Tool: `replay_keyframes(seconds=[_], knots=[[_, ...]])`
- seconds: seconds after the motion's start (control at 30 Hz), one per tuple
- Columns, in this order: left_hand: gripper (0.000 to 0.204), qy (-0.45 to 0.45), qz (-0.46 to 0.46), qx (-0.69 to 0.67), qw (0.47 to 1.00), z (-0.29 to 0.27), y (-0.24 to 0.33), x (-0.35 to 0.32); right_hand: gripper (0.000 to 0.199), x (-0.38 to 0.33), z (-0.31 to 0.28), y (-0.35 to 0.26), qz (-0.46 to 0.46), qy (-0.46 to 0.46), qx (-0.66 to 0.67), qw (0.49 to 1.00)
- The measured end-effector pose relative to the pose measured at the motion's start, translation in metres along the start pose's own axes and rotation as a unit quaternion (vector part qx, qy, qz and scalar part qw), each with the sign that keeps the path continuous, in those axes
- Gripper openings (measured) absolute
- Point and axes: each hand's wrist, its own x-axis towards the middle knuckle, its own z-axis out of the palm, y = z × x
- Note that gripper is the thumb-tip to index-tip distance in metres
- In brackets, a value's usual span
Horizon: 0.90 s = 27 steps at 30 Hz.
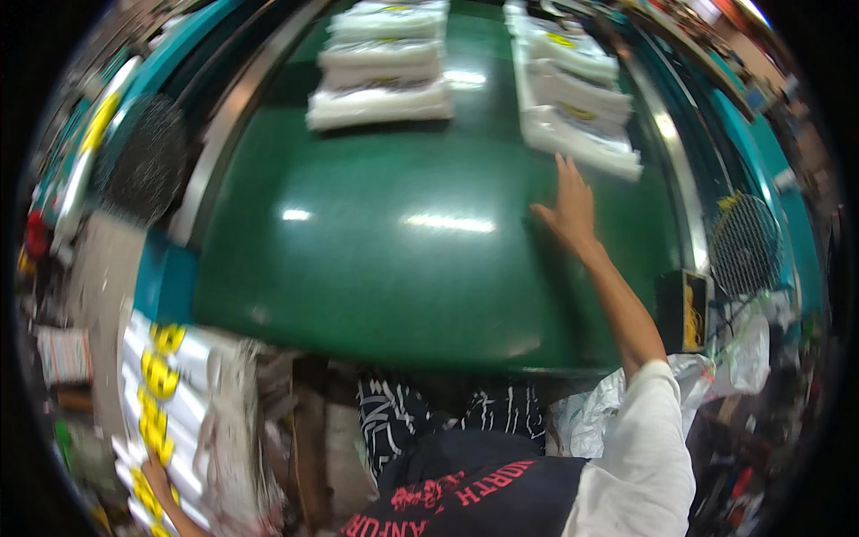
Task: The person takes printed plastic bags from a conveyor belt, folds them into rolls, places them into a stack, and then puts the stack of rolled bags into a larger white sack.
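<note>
Your right hand (pixel 569 208) lay open, fingers spread flat on the glossy green conveyor belt (pixel 403 259), right of centre in the frame, its fingertips just short of the nearest white plastic-wrapped flat packet (pixel 586 143) in the right-hand row at the upper right. Your left hand (pixel 157 483), at the lower left edge, rested against the stack of white bags with yellow markings (pixel 161 403); I could not tell whether it was gripping them. With your arm stretched that far, you risked nudging the packet askew or off the row. The left row of white packets (pixel 380 85) sat well apart.
</note>
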Motion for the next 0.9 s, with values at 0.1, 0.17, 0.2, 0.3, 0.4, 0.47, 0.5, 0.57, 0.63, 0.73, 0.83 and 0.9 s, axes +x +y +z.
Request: replay_keyframes(seconds=[0.1, 0.17, 0.2, 0.3, 0.4, 0.47, 0.5, 0.57, 0.63, 0.73, 0.83, 0.9], knots=[[0.056, 0.157, 0.013, 0.038, 0.987, 0.01, 0.028, 0.003, 0.104, 0.042, 0.024, 0.072, 0.064, 0.05, -0.187, 0.979], [0.046, 0.14, 0.119, -0.18, 0.966, -0.016, 0.12, 0.001, 0.071, 0.071, 0.017, 0.109, 0.071, 0.03, -0.263, 0.962], [0.043, 0.166, 0.185, -0.266, 0.931, -0.026, 0.156, -0.008, 0.055, 0.082, 0.021, 0.124, 0.073, -0.01, -0.297, 0.952], [0.04, 0.126, 0.264, -0.346, 0.892, -0.117, 0.315, -0.084, 0.023, 0.111, 0.033, 0.127, 0.041, -0.078, -0.237, 0.967], [0.037, 0.046, 0.425, -0.474, 0.77, -0.177, 0.432, -0.145, 0.008, 0.121, 0.033, 0.121, -0.034, -0.086, -0.236, 0.967], [0.045, -0.008, 0.517, -0.501, 0.694, -0.205, 0.488, -0.184, 0.006, 0.088, 0.033, 0.09, -0.08, -0.089, -0.172, 0.978], [0.052, -0.015, 0.571, -0.498, 0.652, -0.208, 0.508, -0.2, 0.008, 0.065, 0.017, 0.048, -0.064, -0.163, -0.157, 0.972], [0.071, -0.076, 0.646, -0.459, 0.605, -0.221, 0.537, -0.237, 0.013, -0.002, -0.014, -0.009, -0.024, -0.242, -0.048, 0.969], [0.097, -0.131, 0.705, -0.39, 0.577, -0.231, 0.546, -0.268, 0.039, -0.08, -0.046, -0.028, -0.126, -0.225, 0.073, 0.964], [0.112, -0.188, 0.711, -0.351, 0.58, -0.217, 0.522, -0.283, 0.097, -0.139, -0.122, -0.043, -0.127, -0.401, 0.161, 0.893], [0.105, -0.116, 0.76, -0.271, 0.58, -0.188, 0.486, -0.296, 0.097, -0.201, -0.139, -0.012, -0.144, -0.446, -0.039, 0.882], [0.096, -0.061, 0.789, -0.242, 0.562, -0.183, 0.471, -0.306, 0.077, -0.254, -0.111, 0.025, -0.214, -0.298, -0.129, 0.921]])
